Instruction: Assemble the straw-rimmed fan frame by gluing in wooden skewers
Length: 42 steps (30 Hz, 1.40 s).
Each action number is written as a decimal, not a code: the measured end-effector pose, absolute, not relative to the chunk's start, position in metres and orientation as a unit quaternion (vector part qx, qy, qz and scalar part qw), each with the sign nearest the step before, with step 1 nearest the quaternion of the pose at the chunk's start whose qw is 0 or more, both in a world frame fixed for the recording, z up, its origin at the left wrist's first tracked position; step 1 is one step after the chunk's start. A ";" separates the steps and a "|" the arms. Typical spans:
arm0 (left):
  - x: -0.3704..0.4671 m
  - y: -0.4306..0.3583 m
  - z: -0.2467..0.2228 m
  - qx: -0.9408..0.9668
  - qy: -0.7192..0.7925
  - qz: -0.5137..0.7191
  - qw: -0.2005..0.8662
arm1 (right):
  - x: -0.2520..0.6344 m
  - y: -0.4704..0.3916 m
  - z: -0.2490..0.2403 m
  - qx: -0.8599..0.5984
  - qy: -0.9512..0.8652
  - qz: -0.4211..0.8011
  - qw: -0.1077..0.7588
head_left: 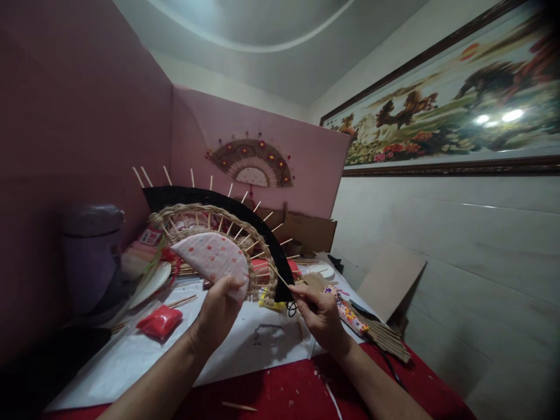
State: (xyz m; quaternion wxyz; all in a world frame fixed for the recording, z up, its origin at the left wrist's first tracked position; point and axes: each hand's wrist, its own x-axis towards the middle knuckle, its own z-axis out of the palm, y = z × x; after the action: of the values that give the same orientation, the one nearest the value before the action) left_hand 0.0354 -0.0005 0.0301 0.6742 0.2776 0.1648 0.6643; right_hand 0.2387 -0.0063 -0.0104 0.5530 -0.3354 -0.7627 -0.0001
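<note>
Fan (219,245) of woven straw and sticks was up in the air over the table (245,344), close in front of us. We saw the left hand (217,312) squeezed tight on its spotted pink middle. We saw the right hand (319,315) pinching one thin stick (280,277) at its edge. Farther back, a finished fan (251,163) hung on the pink wall (192,134).

Two fans (219,245) (252,162), two hands (217,312) (321,315), one painting (450,111).
</note>
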 end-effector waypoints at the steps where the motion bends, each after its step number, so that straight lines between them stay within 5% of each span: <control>1: 0.035 0.000 0.030 0.279 0.166 0.662 0.675 | 0.239 -0.006 -0.011 -0.336 -0.763 0.000 0.552; 29: 0.035 0.002 0.032 0.277 0.169 0.677 0.660 | 0.242 -0.005 -0.012 -0.341 -0.769 -0.012 0.541; 42: 0.034 0.004 0.027 0.286 0.178 0.671 0.660 | 0.241 -0.013 -0.006 -0.360 -0.700 -0.125 0.604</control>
State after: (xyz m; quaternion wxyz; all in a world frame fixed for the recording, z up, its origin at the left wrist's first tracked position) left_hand 0.0345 0.0038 0.0269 0.6605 0.2860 0.1783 0.6710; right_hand 0.2409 -0.0132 -0.0063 0.6041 -0.3595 -0.7001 -0.1250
